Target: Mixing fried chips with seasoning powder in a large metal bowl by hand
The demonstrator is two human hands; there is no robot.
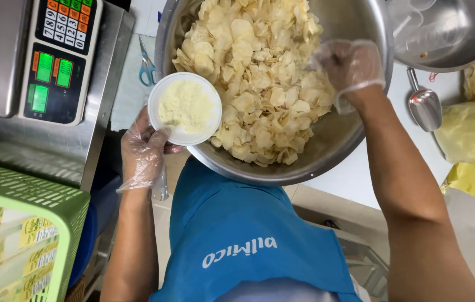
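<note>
Steel mixing bowl (327, 151) full of pale chips (260, 72) sits on the white desk (360, 179) right in front of us. Our left hand (142, 151), in a thin clear glove, has its fingers (162, 137) closed on the rim of a small white dish (185, 108) of yellowish powder, held over the bowl's left edge. Our right hand (349, 67), gloved too, is curled loosely down among the chips; can't tell if it grips any. Scale (53, 61) left, metal scoop (424, 103) right, well apart.

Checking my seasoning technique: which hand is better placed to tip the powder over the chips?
Left, probably. The left hand already holds the small white bowl of powder at the big metal bowl's rim; the right hand is among the chips.
</note>
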